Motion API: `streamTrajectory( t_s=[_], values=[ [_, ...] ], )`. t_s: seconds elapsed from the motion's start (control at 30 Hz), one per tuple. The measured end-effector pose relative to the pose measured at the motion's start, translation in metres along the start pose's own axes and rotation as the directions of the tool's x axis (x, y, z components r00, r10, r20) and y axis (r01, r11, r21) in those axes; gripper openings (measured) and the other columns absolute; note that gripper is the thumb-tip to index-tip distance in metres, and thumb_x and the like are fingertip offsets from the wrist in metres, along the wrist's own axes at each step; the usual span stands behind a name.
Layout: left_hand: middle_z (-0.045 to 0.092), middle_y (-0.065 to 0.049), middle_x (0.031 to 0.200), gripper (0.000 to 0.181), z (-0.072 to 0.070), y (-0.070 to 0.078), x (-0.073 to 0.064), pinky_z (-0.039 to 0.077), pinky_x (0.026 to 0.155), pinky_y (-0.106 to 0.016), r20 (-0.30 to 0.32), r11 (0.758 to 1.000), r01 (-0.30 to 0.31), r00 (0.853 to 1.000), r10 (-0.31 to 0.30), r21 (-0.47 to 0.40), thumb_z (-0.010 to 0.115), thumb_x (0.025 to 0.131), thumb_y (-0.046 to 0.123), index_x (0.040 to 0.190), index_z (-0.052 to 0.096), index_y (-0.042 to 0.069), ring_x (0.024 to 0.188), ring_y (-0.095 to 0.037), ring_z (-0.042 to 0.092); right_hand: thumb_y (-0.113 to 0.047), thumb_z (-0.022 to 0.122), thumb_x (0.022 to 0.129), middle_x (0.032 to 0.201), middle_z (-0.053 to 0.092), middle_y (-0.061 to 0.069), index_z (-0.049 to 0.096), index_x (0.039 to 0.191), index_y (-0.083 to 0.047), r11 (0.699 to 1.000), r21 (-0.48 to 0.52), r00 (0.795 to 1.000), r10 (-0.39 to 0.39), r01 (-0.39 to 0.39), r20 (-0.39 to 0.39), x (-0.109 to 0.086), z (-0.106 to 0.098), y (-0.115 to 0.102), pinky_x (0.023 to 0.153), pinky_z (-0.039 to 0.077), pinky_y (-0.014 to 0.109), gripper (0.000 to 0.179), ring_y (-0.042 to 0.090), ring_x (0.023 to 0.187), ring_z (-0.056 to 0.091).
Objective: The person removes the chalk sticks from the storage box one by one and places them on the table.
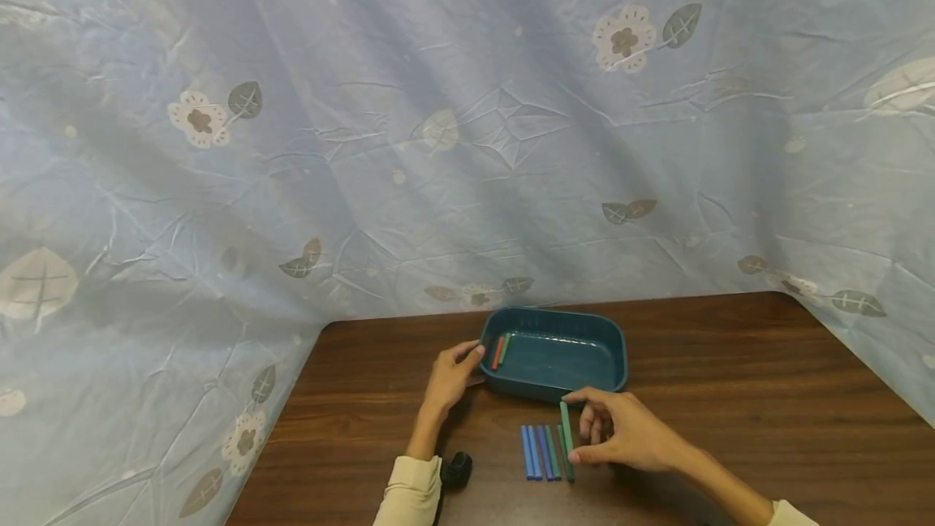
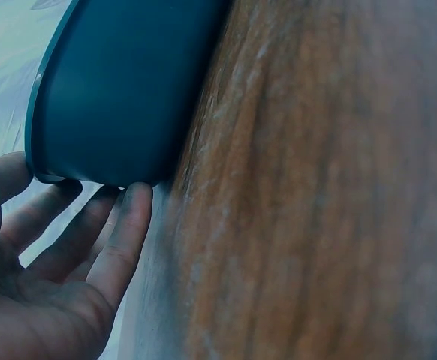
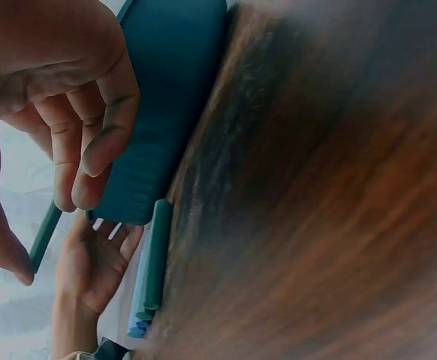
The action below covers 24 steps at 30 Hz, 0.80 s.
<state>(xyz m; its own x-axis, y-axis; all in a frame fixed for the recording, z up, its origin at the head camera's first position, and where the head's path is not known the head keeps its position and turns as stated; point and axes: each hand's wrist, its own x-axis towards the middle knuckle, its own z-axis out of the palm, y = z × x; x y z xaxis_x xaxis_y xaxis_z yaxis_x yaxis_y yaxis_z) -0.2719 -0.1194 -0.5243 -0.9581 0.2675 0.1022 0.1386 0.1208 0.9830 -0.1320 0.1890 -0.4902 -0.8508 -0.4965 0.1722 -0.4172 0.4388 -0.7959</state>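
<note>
two hands work at a dark wood table [image 1: 730,372], w/ a teal tray [image 1: 612,347] set near the far edge, centre.

left hand [image 1: 449,376]: rests against the tray's left end, thumb at the rim, fingers straight and relaxed along the outer wall. left wrist view confirms: fingertips [image 2: 132,206] touch the underside/wall of the tray [image 2: 128,90], palm open, nothing curled round anything.

right hand [image 1: 628,433]: pinches one green stick [image 1: 566,420] betw. thumb and index finger. stick is raised at its far end, tilted, its top close to the tray's near wall; lower end sits at the right of the row on the table. right wrist view shows the same stick [image 3: 44,236] held betw. thumb tip and fingers, other fingers curled loosely.

stick row [image 1: 544,453]: just in front of the tray, approx. parallel, touching side by side. left to right: blue sticks, then green. exact count cannot be told. right wrist view shows one green stick [image 3: 157,255] lying flat on the table beside the tray wall [image 3: 166,112], blue ones under/behind it.

inside tray, left end: a red stick [image 1: 497,352] and a green stick [image 1: 505,347], lying close together, leaning against the wall.

misc.: black wrist device [image 1: 456,469] on the left arm next to a cream sleeve [image 1: 409,493]. blue floral cloth [image 1: 438,120] hangs behind and round the table.
</note>
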Motion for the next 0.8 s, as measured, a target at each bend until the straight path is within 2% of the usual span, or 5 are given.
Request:
streamTrajectory(
  t_s=[0.3, 0.6, 0.8],
  values=[
    [0.061, -0.033, 0.147, 0.053, -0.0006, 0.0006, -0.0017, 0.068, 0.095, -0.047, 0.005, 1.000, 0.002, 1.000, -0.002, 0.012, 0.064, 0.110, 0.030, 0.148, 0.059, -0.006, 0.123, -0.045, 0.072, -0.037, 0.088, 0.091, 0.092, 0.071, -0.002, 0.056, 0.147, 0.004, 0.999, -0.014, 0.998, 0.038, -0.037, 0.044, -0.0048, 0.0024, 0.0056, 0.064, 0.057, 0.024, 0.076, 0.003, 0.077, 0.064],
    [0.060, -0.032, 0.149, 0.051, -0.0010, 0.0008, -0.0007, 0.069, 0.094, -0.045, -0.004, 1.000, 0.007, 1.000, -0.007, 0.023, 0.064, 0.110, 0.030, 0.148, 0.061, -0.003, 0.122, -0.043, 0.073, -0.036, 0.089, 0.090, 0.093, 0.071, -0.002, 0.057, 0.145, 0.006, 0.998, -0.030, 0.996, 0.051, -0.049, 0.073, -0.0043, 0.0004, 0.0096, 0.066, 0.058, 0.022, 0.077, 0.000, 0.078, 0.063],
    [0.060, -0.033, 0.149, 0.052, -0.0008, 0.0005, -0.0017, 0.068, 0.095, -0.047, -0.004, 1.000, 0.011, 1.000, -0.011, 0.018, 0.065, 0.109, 0.031, 0.148, 0.061, -0.003, 0.122, -0.044, 0.073, -0.035, 0.091, 0.087, 0.092, 0.069, -0.003, 0.058, 0.143, 0.006, 0.995, -0.053, 0.991, 0.093, -0.088, 0.098, -0.0029, 0.0016, 0.0105, 0.065, 0.057, 0.021, 0.077, 0.001, 0.076, 0.061]
  ],
)
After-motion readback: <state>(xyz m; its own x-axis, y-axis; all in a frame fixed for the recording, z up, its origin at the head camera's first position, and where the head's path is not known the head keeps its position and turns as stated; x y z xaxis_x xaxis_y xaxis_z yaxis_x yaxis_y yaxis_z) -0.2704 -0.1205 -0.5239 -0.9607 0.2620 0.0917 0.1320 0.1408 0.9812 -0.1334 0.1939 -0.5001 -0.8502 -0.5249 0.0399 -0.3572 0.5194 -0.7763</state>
